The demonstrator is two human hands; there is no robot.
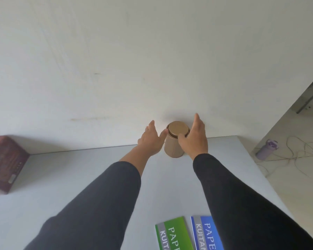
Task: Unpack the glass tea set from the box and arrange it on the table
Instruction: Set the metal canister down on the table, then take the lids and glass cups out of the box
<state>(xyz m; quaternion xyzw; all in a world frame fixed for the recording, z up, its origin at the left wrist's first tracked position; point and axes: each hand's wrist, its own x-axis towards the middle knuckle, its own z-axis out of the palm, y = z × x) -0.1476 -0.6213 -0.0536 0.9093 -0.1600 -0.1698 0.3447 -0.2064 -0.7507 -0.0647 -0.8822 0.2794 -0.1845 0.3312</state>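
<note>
Brown cardboard tube (175, 141) stood upright at the table's (79, 177) far edge by the wall. Left hand (150, 139) and right hand (195, 137) flanked it, fingers straight, thumbs touching its lid, probably steadying it for lifting.

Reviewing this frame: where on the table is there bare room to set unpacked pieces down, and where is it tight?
The table is bare between the dark red box at left and the left sleeve. Another bare strip lies right of the right sleeve, toward the table's right edge. It is tight at the far edge, where both hands flank the tan canister, and near the green booklet and blue booklet.
</note>
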